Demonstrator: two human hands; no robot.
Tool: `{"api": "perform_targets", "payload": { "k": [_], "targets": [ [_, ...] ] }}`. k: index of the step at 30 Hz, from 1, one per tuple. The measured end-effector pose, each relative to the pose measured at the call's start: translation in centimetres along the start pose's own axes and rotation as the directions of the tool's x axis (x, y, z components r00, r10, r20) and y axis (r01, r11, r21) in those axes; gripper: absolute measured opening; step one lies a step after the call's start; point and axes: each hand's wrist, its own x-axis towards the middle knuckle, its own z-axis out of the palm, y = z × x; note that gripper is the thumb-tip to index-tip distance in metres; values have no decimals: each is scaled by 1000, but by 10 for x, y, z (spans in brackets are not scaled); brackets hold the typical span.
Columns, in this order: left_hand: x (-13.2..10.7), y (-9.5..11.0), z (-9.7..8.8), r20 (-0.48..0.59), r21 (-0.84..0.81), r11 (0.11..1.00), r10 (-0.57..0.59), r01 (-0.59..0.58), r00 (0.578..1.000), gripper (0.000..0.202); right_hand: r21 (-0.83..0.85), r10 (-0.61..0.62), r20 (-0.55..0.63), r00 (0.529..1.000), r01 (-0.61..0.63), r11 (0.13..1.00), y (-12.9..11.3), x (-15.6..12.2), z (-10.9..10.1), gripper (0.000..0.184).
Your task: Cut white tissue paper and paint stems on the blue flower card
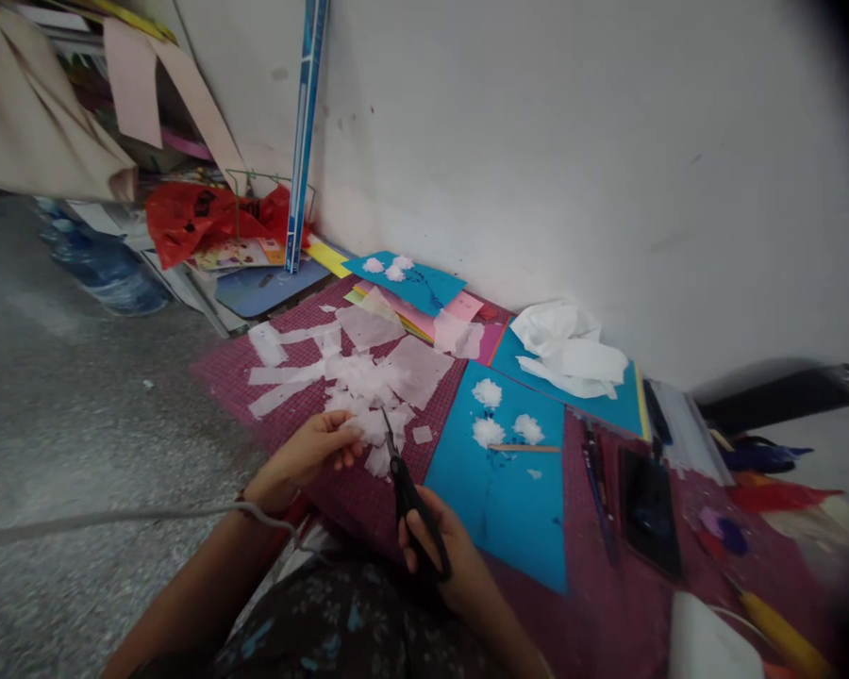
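My right hand (444, 552) grips black-handled scissors (405, 486), blades pointing up into a small wad of white tissue paper (374, 429). My left hand (312, 451) pinches that wad from the left, fingers closed on it. Both hands work over a dark red patterned mat (304, 396) on the floor. More white tissue strips and scraps (368, 368) lie scattered just beyond the hands. To the right lies a blue sheet (509, 490) with three small white tissue tufts (499, 420) on it.
A wooden stick (524, 448) lies across the blue sheet. Crumpled white paper (570, 354) rests on another blue sheet by the wall. Pens (598, 471) and a black phone (649, 509) lie at right. A red bag (205, 217) and a water bottle (103, 269) sit at left.
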Motion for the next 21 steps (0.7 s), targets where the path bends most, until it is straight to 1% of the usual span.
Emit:
{"api": "perform_targets", "payload": {
  "k": [2,3,6,8,10,13,17,21],
  "targets": [
    [0,2,1,-35,-11,1000,25,-25,999,38,-8,-31,16,999,31,999,-1,-2,-1,69],
    [1,3,1,-48,-17,999,37,-37,998,37,-24,-56,45,997,57,998,-2,-3,-3,70],
    [3,5,3,-81,-32,998,59,-62,995,35,-74,-131,148,980,143,987,-1,-9,-9,65],
    [4,6,4,-97,-41,997,69,-73,993,35,-89,-147,195,970,167,982,2,-13,-12,62],
    [4,8,5,-104,-49,996,68,-73,992,35,-80,-145,202,969,164,983,8,-15,-15,62],
    [5,10,7,-93,-58,997,51,-57,994,36,-29,-116,205,972,125,992,13,-17,-15,59],
    [5,7,10,-53,-59,998,32,-36,998,37,-51,-85,235,968,100,994,7,-19,-12,60],
    [4,1,16,-2,-76,997,18,-18,1000,40,-41,-91,223,971,103,994,2,-18,-9,62]
  ]
}}
